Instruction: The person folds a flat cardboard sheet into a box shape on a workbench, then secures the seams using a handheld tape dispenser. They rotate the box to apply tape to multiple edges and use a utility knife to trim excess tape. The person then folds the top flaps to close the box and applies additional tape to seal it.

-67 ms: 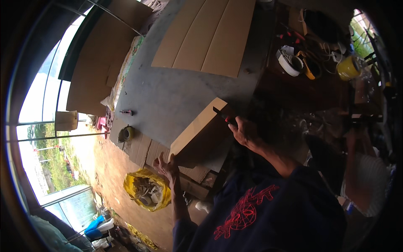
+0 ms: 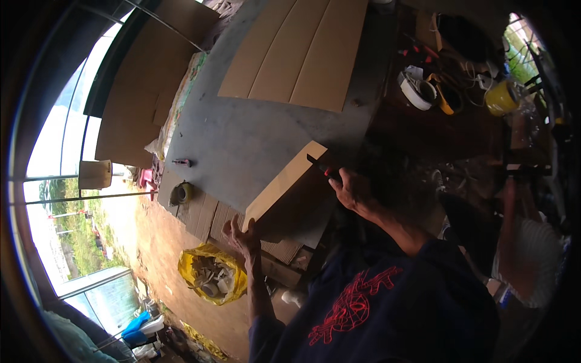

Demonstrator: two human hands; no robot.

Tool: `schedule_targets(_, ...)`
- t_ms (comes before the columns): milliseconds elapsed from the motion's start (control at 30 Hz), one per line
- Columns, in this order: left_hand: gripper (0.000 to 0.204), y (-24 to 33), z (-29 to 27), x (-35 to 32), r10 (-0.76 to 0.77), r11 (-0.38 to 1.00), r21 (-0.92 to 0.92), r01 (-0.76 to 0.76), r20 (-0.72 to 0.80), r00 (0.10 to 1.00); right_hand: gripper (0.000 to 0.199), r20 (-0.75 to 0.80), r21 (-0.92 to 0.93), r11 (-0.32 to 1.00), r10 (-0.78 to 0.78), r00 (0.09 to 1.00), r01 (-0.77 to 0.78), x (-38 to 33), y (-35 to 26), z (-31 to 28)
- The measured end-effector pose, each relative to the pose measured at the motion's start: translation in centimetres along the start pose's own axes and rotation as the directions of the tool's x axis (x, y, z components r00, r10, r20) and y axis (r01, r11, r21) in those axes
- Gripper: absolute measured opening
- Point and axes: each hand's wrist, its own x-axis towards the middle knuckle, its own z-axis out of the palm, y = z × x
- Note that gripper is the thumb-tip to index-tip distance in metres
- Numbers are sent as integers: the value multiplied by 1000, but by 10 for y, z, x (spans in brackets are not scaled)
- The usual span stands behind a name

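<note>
A tall, narrow cardboard box [image 2: 284, 183] stands at the near edge of the grey table, its pale taped strip facing up and its side in shadow. At its near-left end my left hand [image 2: 243, 237] grips the corner, thumb on one side and fingers on the other. My right hand [image 2: 352, 190] is closed around a cutter knife [image 2: 321, 166] with a dark blade and a red-and-black handle. The blade lies over the far-right end of the box; whether it touches the cardboard I cannot tell.
A creased cardboard sheet [image 2: 290, 54] lies on the far part of the grey table [image 2: 224, 139]. A small cutter [image 2: 181, 162] and a tape roll [image 2: 181, 193] are at its left. A yellow bag of scraps [image 2: 212, 275] stands below. Another person [image 2: 526, 260] is at the right.
My left hand's fingers have shifted slightly upward at the box's end. The other person's arm at the right has moved. The knife and box look the same.
</note>
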Motion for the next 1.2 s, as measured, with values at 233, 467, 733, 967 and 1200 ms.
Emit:
schedule_targets(233,47,74,69,29,486,853,-342,-395,241,840,32,16,-55,998,-19,1000,20,1,-6,-5)
schedule_targets(467,45,81,77,24,458,877,-296,-378,279,844,31,1,-95,995,-17,1000,17,4,-9,-16)
schedule_targets(733,46,84,74,22,453,882,-283,-377,285,845,32,-125,-167,984,-85,989,63,4,5,-5)
schedule_targets(967,53,90,80,26,576,805,-295,-515,174,799,55,-211,-212,803,519,829,-557,-40,226,-118)
schedule_targets(1200,70,204,101,4,717,662,-209,-720,456,527,52,86,-157,894,437,896,-421,8,128,-68)
